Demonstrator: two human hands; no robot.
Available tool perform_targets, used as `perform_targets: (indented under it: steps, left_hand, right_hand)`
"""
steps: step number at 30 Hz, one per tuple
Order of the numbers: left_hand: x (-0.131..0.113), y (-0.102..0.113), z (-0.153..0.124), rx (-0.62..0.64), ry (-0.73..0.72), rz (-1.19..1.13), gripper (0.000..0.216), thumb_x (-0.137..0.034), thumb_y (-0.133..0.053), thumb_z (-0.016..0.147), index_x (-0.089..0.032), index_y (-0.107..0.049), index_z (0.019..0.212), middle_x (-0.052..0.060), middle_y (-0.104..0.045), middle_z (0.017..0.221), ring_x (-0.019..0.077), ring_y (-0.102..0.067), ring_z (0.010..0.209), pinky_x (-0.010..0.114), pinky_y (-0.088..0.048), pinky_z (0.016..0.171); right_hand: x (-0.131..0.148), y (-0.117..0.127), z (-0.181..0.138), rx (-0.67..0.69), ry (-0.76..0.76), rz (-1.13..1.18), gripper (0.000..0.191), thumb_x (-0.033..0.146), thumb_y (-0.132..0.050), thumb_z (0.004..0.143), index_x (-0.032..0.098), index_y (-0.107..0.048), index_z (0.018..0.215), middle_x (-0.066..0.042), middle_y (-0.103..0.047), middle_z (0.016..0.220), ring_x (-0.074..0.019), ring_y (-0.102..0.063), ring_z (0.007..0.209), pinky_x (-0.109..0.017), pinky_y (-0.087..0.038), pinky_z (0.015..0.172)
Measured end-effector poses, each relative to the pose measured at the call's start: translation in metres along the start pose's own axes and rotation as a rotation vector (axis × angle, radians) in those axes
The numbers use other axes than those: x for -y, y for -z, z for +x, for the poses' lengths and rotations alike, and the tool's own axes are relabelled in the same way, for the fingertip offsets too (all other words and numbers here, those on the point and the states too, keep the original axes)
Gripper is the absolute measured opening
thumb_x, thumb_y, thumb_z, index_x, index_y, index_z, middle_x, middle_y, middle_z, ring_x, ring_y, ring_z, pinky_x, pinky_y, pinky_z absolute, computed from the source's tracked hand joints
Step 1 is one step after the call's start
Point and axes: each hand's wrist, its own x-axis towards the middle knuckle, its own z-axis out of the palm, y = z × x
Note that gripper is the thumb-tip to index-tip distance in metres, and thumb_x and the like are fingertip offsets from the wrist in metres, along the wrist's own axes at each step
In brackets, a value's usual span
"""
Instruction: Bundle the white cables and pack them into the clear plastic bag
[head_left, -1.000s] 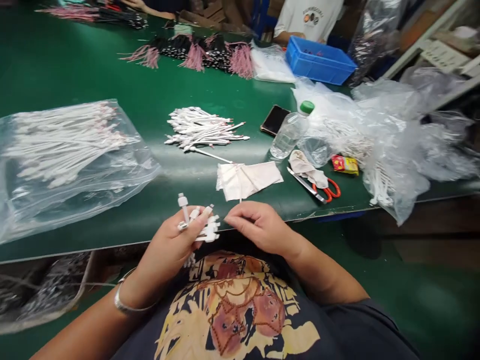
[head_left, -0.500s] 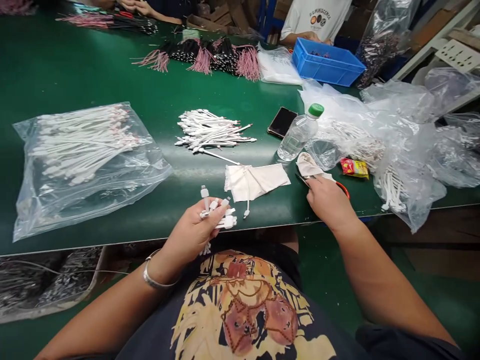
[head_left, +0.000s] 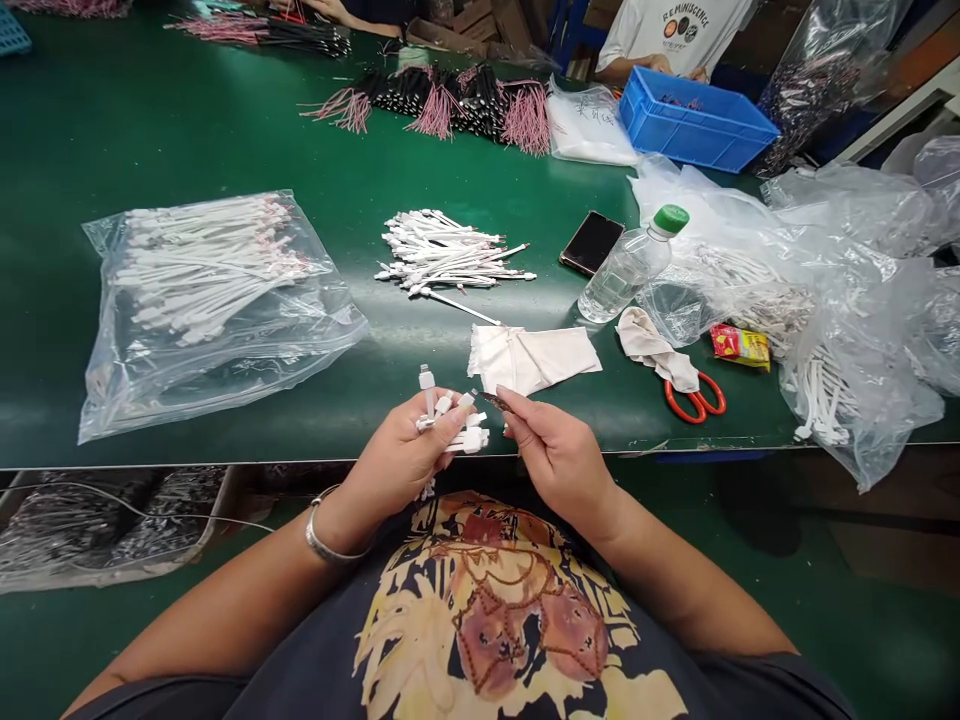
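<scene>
My left hand (head_left: 405,452) is closed on a small bunch of short white cables (head_left: 448,418), whose plugs stick up above the fingers at the green table's front edge (head_left: 225,455). My right hand (head_left: 559,455) sits just to the right of it, pinching a thin dark metal tool (head_left: 486,398) whose tip points at the plugs. A folded white cloth (head_left: 536,360) lies right behind both hands. Further back is a loose pile of white cables (head_left: 442,258).
A clear bag of white cables (head_left: 210,300) lies at the left. To the right are a water bottle (head_left: 626,272), a phone (head_left: 592,243), orange-handled scissors (head_left: 697,398) under a rag (head_left: 652,342), a snack packet (head_left: 740,344) and crumpled plastic bags (head_left: 832,300). A blue bin (head_left: 697,125), black-and-pink cables (head_left: 457,100) and a person's white shirt (head_left: 675,30) are at the back.
My right hand reached right to the scissors, took the thin metal tool that lay there, and came back beside my left hand. My left hand kept the cable bunch.
</scene>
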Motion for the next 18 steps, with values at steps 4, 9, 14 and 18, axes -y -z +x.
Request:
perform_targets:
  steps: [4, 9, 14, 18]
  left_hand:
    - [0.000, 0.001, -0.001, 0.010, -0.015, 0.000, 0.025, -0.044, -0.050, 0.088, -0.019, -0.052, 0.084, -0.006, -0.044, 0.055, 0.0068, -0.037, 0.049, 0.019, -0.028, 0.047]
    - [0.003, 0.001, -0.002, 0.006, -0.026, -0.048, 0.022, -0.042, -0.051, 0.088, -0.020, -0.053, 0.087, -0.006, -0.043, 0.056, 0.0065, -0.036, 0.049, 0.019, -0.029, 0.047]
    - [0.005, 0.000, -0.002, -0.012, -0.065, -0.068, 0.021, -0.041, -0.052, 0.087, -0.020, -0.053, 0.086, -0.006, -0.042, 0.056, 0.0066, -0.035, 0.049, 0.019, -0.027, 0.046]
    - [0.005, -0.001, -0.002, -0.023, -0.042, -0.070, 0.022, -0.042, -0.052, 0.087, -0.020, -0.053, 0.086, -0.005, -0.043, 0.057, 0.0069, -0.034, 0.049, 0.019, -0.026, 0.046]
  right_hand:
    - [0.000, -0.001, 0.002, -0.012, 0.020, -0.067, 0.039, 0.022, -0.043, 0.093, 0.020, -0.051, 0.131, -0.008, -0.066, 0.110, -0.0190, -0.062, 0.096, -0.034, -0.049, 0.086]
    - [0.005, -0.006, 0.001, 0.007, -0.055, 0.003, 0.039, 0.027, -0.043, 0.093, 0.021, -0.053, 0.131, -0.009, -0.067, 0.098, -0.0183, -0.062, 0.085, -0.034, -0.050, 0.080]
    - [0.004, 0.000, 0.005, 0.306, -0.416, 0.579, 0.042, 0.039, -0.047, 0.091, 0.024, -0.054, 0.129, 0.002, -0.059, 0.066, -0.0050, -0.045, 0.040, -0.019, -0.038, 0.040]
    - [0.001, 0.007, 0.008, 0.188, -0.456, 0.676, 0.043, 0.039, -0.050, 0.090, 0.027, -0.052, 0.130, 0.005, -0.055, 0.062, -0.0041, -0.043, 0.038, -0.018, -0.034, 0.037]
